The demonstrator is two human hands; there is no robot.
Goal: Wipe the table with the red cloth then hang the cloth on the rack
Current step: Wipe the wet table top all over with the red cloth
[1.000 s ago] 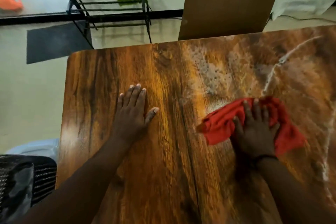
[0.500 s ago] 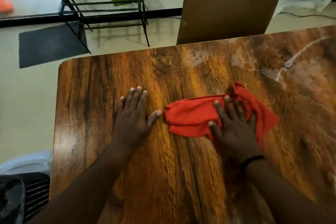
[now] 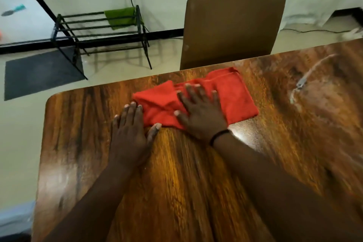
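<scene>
The red cloth (image 3: pixel 233 96) lies flattened on the brown wooden table (image 3: pixel 176 182), close to its far edge. My right hand (image 3: pixel 200 112) presses flat on the cloth with fingers spread, covering its middle. My left hand (image 3: pixel 129 131) rests flat on the table just left of the cloth, its fingertips and thumb touching the cloth's left edge. On the floor beyond the table's far left corner stands the black metal rack (image 3: pixel 94 31). White streaks mark the table at the right.
A green cloth (image 3: pixel 120 16) hangs on the rack's top right. A brown chair (image 3: pixel 231 25) stands against the table's far edge. A dark mat (image 3: pixel 37 70) lies on the floor at left. White curtains hang at the back right.
My right hand has slid the red cloth leftward and away, from the right part of the table to near the far edge. The cloth now touches my left hand, which stayed flat.
</scene>
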